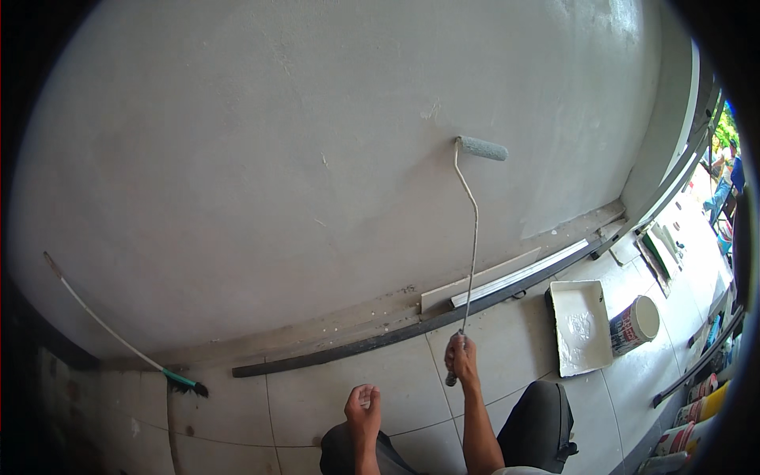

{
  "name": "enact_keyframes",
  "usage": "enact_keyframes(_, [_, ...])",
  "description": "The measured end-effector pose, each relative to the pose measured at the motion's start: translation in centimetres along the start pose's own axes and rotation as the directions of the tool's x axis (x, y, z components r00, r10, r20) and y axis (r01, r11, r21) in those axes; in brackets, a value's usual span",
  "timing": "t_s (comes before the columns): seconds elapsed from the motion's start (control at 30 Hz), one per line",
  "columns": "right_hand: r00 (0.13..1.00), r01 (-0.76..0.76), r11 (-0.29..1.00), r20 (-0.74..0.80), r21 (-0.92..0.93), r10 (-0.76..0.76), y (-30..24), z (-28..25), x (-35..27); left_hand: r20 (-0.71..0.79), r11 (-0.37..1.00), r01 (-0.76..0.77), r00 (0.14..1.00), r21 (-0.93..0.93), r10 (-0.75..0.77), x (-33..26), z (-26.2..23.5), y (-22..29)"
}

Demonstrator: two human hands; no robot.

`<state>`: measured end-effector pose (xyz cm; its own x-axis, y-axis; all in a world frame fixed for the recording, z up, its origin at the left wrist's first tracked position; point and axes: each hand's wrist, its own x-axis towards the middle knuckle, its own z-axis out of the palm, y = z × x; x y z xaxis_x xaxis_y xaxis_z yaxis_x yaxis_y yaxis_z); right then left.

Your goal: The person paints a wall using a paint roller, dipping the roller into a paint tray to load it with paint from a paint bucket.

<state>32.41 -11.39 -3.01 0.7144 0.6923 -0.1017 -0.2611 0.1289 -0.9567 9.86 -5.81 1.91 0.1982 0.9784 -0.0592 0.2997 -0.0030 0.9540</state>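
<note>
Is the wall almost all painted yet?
Hard to say. The wall looks a fairly even pale grey, with a whiter patch at the upper right, so some coats seem on. In hand: the right hand presses the roller against the wall on its long pole. The left hand is empty. The paint tray and bucket wait on the floor.

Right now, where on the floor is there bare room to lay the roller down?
Bare tiles lie between the broom at left and the left hand, below the dark strip. Another patch lies between the right hand and the paint tray. Crowded at right: paint bucket, cans.
</note>
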Motion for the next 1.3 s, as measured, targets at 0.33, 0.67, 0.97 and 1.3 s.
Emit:
enact_keyframes(0.33, [0.999,0.031,0.939,-0.018,-0.341,-0.039,-5.7,-4.3,0.8,0.029,1.0,-0.014,0.999,0.022,0.013,0.7,3.9,-0.2])
enact_keyframes(0.67, [0.882,0.235,0.651,-0.124,-0.721,-0.455,-14.1,0.3,2.7,0.084,1.0,0.011,0.996,-0.01,-0.01,0.0,4.2,1.4])
enact_keyframes(0.97, [0.926,-0.02,0.582,-0.234,-0.813,-0.295,3.2,-5.7,0.2,0.08,1.0,-0.027,0.996,0.003,0.026,-0.3,4.6,1.2])
enact_keyframes(1.3, [0.936,0.117,0.654,-0.137,-0.747,-0.325,-10.4,-1.3,2.0,0.116,1.0,-0.007,0.993,-0.008,0.008,-1.4,4.2,3.1])
